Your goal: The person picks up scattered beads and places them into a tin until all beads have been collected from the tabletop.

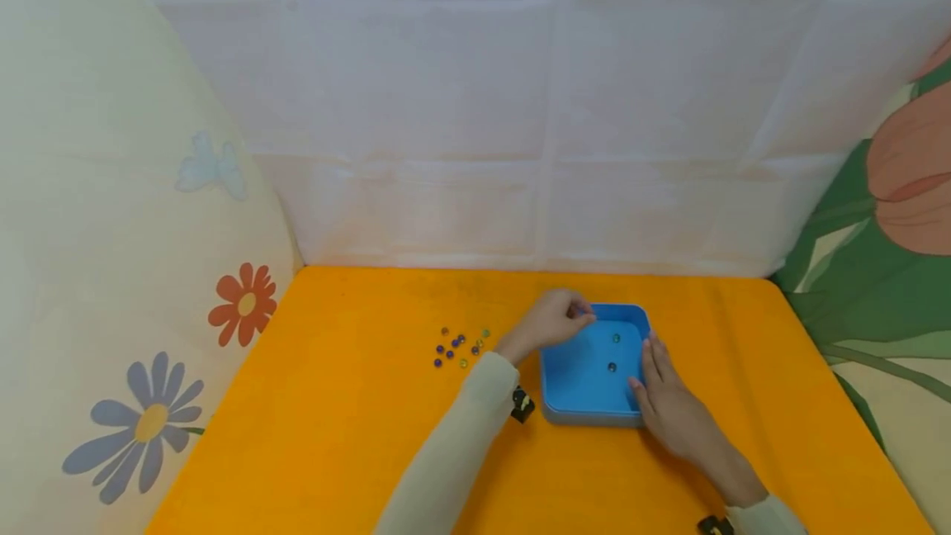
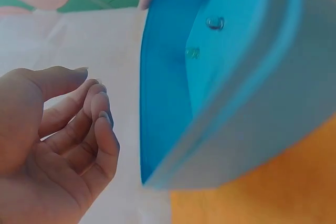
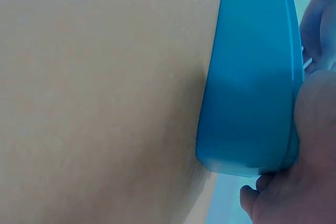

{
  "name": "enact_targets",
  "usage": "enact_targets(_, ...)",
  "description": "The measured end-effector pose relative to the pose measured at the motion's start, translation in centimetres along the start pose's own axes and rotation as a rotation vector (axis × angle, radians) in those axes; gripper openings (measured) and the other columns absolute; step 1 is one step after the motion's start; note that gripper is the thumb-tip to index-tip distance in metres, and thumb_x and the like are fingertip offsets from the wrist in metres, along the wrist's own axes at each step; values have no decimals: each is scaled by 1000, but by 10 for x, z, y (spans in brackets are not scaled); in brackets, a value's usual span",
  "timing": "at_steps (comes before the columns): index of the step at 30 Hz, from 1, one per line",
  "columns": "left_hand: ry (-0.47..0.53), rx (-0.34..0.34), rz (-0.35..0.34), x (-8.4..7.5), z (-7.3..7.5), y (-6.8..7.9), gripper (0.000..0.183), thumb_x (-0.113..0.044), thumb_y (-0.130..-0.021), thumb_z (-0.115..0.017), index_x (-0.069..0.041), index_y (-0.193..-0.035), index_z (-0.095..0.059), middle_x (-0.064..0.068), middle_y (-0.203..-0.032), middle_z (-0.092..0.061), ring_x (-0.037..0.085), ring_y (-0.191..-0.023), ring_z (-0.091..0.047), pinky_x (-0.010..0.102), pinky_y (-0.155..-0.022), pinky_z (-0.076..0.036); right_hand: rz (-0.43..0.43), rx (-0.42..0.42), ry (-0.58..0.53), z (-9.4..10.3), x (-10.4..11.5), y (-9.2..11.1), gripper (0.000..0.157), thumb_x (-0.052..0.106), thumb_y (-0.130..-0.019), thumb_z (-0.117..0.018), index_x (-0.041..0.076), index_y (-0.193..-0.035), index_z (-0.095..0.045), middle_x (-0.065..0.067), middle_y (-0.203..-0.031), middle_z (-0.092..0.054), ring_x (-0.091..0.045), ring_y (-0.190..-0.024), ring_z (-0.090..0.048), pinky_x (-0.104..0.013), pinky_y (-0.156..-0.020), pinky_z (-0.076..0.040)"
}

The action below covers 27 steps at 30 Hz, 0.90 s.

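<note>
A shallow blue box [image 1: 592,418] with rounded corners stands on the orange table. Inside lie two small round beads, one green [image 1: 616,338] and one dark [image 1: 612,367]. Over the box's back left corner is my left hand [image 1: 551,322]. Its thumb and fingertips come close together in the left wrist view; no bead shows between them, and a hidden one cannot be ruled out. My right hand [image 1: 678,415] holds the right wall of the box, thumb over the rim and fingers along the side. Left of the box, several loose beads [image 1: 455,343] lie scattered, blue, yellowish, green and brownish.
The orange tabletop [image 1: 319,403] ends at a white cloth backdrop [image 1: 416,106]. Flowered cloths [image 1: 89,229] hang at both sides. Each wrist carries a small black device [image 1: 523,405], the left one close to the box's left wall.
</note>
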State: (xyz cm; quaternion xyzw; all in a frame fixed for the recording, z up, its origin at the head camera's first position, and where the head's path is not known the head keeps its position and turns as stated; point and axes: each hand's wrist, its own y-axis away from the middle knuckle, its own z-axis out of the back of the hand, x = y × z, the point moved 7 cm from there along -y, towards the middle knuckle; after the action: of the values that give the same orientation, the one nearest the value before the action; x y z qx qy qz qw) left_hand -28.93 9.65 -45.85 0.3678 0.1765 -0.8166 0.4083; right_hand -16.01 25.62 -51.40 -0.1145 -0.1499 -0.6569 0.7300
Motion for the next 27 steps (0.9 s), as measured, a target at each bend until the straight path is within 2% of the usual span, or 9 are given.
enact_targets(4, 64, -24, 28, 13, 12, 16, 23, -27, -107, -63, -10, -117, -76, 2, -99, -71, 13, -81, -59, 23, -68, -51, -2, 1, 0, 0, -1, 1, 76, 37, -114, -40, -9, -165, -7, -26, -176, 2, -49, -162, -11, -67, -123, -25)
enact_targets(10, 98, -70, 57, 32, 30, 40, 25, -28, -108, -62, -10, -120, -74, 4, -102, -71, 16, -86, -59, 26, -72, -52, -1, 3, -9, 1, -2, 2, 76, 37, -114, -40, -8, -165, -6, -25, -176, 4, -49, -162, -9, -68, -123, -25)
enact_targets(15, 128, -118, 94, 47, 50, 63, 31, -29, -109, -59, -7, -127, -71, 9, -110, -72, 19, -88, -61, 32, -75, -54, 7, 10, -22, 1, -1, 2, 76, 37, -115, -40, -9, -165, -5, -26, -176, 4, -49, -162, -9, -69, -123, -24)
enact_targets(18, 122, -158, 120, 58, 61, 78, 32, -32, -109, -58, -9, -127, -71, 8, -112, -73, 18, -89, -62, 33, -76, -54, 12, 8, -15, 1, 0, 2, 76, 37, -115, -40, -9, -165, -5, -27, -176, 3, -49, -161, -10, -68, -122, -25)
enact_targets(25, 160, -234, 138, 83, 79, 108, 34, -31, -109, -60, -5, -128, -71, 18, -111, -74, 27, -85, -68, 32, -70, -56, 14, 8, -11, 2, 0, 2, 76, 36, -115, -40, -9, -165, -5, -27, -175, 3, -50, -161, -11, -68, -122, -25)
enact_targets(27, 158, -257, 153, 91, 84, 117, 34, -30, -108, -60, -5, -128, -71, 17, -111, -74, 27, -87, -68, 31, -70, -55, 13, 10, -13, 3, 0, 2, 76, 37, -115, -40, -9, -165, -4, -27, -175, 3, -50, -161, -10, -68, -122, -25)
